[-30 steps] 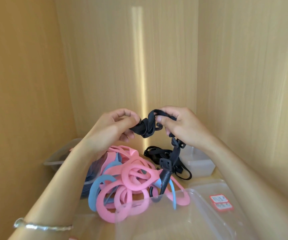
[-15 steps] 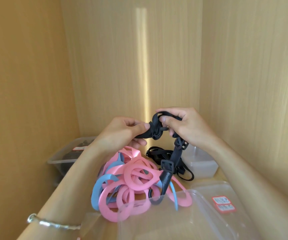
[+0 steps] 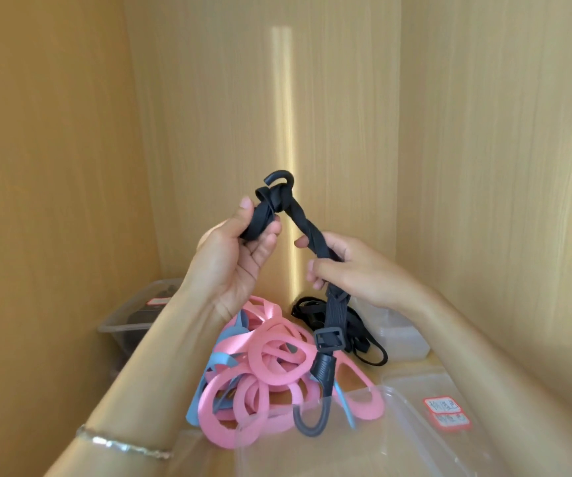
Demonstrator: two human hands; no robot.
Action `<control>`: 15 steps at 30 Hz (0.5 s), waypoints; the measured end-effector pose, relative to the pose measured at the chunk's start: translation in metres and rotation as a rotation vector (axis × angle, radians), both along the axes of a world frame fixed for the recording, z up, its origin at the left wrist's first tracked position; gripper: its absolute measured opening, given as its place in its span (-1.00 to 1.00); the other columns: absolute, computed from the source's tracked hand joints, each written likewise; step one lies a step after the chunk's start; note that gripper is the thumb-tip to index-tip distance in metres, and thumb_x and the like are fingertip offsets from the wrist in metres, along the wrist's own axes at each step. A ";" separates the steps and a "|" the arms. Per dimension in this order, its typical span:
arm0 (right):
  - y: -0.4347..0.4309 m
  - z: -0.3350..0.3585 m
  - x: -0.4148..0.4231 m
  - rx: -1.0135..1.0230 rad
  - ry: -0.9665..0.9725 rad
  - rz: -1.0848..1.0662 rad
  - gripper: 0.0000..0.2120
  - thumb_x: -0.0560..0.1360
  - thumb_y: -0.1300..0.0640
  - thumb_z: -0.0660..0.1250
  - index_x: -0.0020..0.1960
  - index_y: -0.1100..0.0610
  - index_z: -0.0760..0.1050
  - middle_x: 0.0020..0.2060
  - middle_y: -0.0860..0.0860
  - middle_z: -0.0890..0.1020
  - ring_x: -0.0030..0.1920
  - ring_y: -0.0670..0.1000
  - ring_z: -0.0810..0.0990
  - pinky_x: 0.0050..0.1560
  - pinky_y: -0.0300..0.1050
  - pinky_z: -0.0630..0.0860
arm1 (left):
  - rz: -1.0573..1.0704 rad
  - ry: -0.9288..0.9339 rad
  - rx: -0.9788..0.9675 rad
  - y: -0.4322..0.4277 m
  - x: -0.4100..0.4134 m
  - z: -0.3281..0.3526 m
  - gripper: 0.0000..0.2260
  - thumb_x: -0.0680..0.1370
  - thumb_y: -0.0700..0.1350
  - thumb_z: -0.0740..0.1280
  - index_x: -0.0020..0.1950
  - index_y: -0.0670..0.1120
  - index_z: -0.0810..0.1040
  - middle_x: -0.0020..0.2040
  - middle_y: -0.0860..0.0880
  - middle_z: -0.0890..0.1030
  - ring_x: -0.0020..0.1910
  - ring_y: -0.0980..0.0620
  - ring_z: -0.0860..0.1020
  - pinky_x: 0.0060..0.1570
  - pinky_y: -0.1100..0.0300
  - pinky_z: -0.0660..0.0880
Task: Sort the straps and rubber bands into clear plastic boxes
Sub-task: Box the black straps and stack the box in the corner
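A black hook strap (image 3: 307,228) is stretched between both hands above the shelf. My left hand (image 3: 233,259) grips its knotted upper end, where a black hook sticks up. My right hand (image 3: 353,270) holds the twisted middle; the buckle and lower hook (image 3: 308,425) hang down over the rim of a clear plastic box (image 3: 394,404) in front. Under my hands lies a heap of pink rubber bands (image 3: 271,373) mixed with blue bands (image 3: 222,359). More black straps (image 3: 312,308) lie behind the heap.
A clear box (image 3: 129,321) with dark contents stands at the back left. A small clear box (image 3: 401,335) sits at the back right. Red-edged labels (image 3: 446,413) are stuck on the front box's lid. Wooden walls close in on the left, back and right.
Both hands rose and drew apart, pulling the bunched strap out long. The left hand now holds the knotted hook end high; the right hand slid down the strap.
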State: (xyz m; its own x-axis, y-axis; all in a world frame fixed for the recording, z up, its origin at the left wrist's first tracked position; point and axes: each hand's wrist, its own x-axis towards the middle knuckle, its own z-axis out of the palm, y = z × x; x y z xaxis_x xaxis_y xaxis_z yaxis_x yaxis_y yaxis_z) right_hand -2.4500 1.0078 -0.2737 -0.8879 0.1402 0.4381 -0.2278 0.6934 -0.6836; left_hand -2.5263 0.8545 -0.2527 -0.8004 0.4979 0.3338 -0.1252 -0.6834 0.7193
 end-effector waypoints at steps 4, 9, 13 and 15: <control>0.000 -0.001 0.002 -0.016 -0.111 0.033 -0.70 0.44 0.06 0.28 0.10 -0.25 0.41 -0.14 -0.04 0.67 -0.04 -0.06 0.66 0.17 0.04 0.53 | 0.137 -0.026 0.029 0.004 -0.003 -0.003 -0.84 0.57 -0.13 0.32 -0.09 -0.21 0.57 -0.27 -0.06 0.69 -0.31 0.09 0.65 -0.28 0.35 0.57; -0.007 0.007 0.010 0.008 -0.178 0.082 -0.65 0.50 0.22 0.27 0.21 -0.12 0.41 -0.16 -0.02 0.63 -0.14 -0.08 0.69 0.02 0.01 0.61 | 0.575 0.327 -0.210 0.006 -0.001 -0.006 -0.92 0.53 -0.16 0.39 -0.01 -0.12 0.65 -0.23 0.01 0.68 -0.28 0.13 0.66 -0.18 0.31 0.59; -0.013 0.015 0.018 0.127 -0.087 -0.024 -0.85 0.52 0.18 0.27 0.02 -0.04 0.49 -0.37 0.02 0.61 -0.48 -0.21 0.53 -0.44 -0.33 0.37 | 0.986 0.867 -0.423 0.010 0.001 -0.011 -0.81 0.48 -0.14 0.44 0.09 -0.08 0.68 -0.09 0.04 0.68 -0.14 0.18 0.61 -0.06 0.41 0.47; -0.015 0.016 0.018 0.213 -0.029 -0.081 -0.90 0.50 0.13 0.29 -0.05 0.16 0.46 -0.39 0.01 0.51 -0.49 -0.16 0.55 -0.42 -0.25 0.34 | 1.097 1.134 -0.513 0.014 0.000 -0.015 -0.80 0.45 -0.16 0.42 0.05 -0.14 0.69 -0.10 -0.06 0.69 -0.19 0.01 0.62 -0.13 0.32 0.46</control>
